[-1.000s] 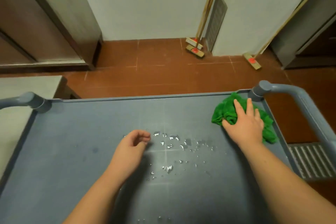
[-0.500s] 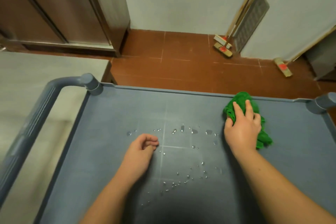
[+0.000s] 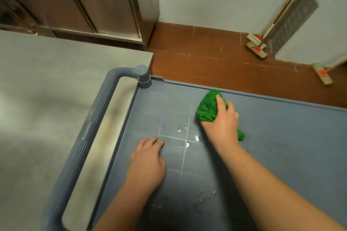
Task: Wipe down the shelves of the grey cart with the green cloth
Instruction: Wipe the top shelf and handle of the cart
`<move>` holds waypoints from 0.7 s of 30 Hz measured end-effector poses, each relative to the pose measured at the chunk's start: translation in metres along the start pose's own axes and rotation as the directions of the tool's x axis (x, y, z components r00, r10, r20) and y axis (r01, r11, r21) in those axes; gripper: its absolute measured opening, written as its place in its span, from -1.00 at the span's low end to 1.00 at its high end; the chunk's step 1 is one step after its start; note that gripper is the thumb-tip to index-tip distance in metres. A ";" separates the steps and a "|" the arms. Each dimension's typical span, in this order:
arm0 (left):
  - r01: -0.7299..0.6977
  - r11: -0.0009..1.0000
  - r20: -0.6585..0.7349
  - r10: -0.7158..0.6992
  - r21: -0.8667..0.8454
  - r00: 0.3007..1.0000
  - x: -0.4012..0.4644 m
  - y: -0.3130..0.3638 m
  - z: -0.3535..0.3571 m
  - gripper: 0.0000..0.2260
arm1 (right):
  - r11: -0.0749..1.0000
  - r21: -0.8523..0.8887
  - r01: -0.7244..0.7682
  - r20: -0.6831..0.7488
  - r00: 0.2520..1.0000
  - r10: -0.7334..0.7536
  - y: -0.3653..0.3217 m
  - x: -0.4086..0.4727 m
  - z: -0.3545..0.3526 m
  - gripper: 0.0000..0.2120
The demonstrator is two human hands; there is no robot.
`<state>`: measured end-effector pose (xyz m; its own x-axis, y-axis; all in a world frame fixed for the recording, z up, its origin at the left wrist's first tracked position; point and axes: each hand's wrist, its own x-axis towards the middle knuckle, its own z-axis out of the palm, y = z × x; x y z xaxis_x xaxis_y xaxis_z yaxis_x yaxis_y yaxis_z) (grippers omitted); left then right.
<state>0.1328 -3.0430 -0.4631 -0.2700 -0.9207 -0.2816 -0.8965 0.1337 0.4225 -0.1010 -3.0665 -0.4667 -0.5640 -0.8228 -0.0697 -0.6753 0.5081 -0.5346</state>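
Observation:
The grey cart's top shelf (image 3: 281,146) fills the lower right of the head view. My right hand (image 3: 222,124) presses the bunched green cloth (image 3: 207,108) flat onto the shelf near its far edge, fingers spread over the cloth. My left hand (image 3: 148,159) rests palm down on the shelf near its left rim, fingers relaxed and holding nothing. A few water drops (image 3: 187,138) lie on the shelf between the two hands, and smaller ones sit nearer me.
The cart's grey handle (image 3: 90,133) runs along its left side over a pale counter (image 3: 43,99). Red floor tiles (image 3: 216,58) lie beyond the cart. Brooms (image 3: 257,45) lean on the white wall at the back right. A steel cabinet (image 3: 93,0) stands at the back left.
My right hand has slid the green cloth leftward along the shelf's far edge, and fewer drops show. My view swung left. My left hand uncurled and now lies flat.

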 end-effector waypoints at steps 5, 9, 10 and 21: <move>-0.022 0.994 -0.029 0.025 0.104 0.999 -0.008 -0.014 0.004 -0.39 | 0.926 -0.039 0.376 0.202 0.910 -0.361 -0.093 -0.047 0.065 -0.29; -0.038 0.990 -0.060 0.046 0.134 0.997 -0.015 -0.020 0.013 -0.39 | 0.869 -0.233 0.437 0.179 0.897 -0.403 -0.099 -0.056 0.077 -0.36; -0.037 0.988 -0.065 0.047 0.149 0.997 -0.015 -0.021 0.014 -0.38 | 0.870 -0.228 0.436 0.186 0.897 -0.401 -0.092 -0.053 0.076 -0.38; 0.101 0.978 -0.103 -0.084 0.183 0.991 -0.018 0.055 0.034 -0.39 | 0.906 -0.244 0.346 0.120 0.938 -0.326 0.034 -0.056 0.007 -0.32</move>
<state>0.0764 -3.0067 -0.4644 -0.1566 -0.9614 -0.2261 -0.9682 0.1043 0.2272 -0.0889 -3.0047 -0.4862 -0.2514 -0.9679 0.0075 -0.9231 0.2374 -0.3026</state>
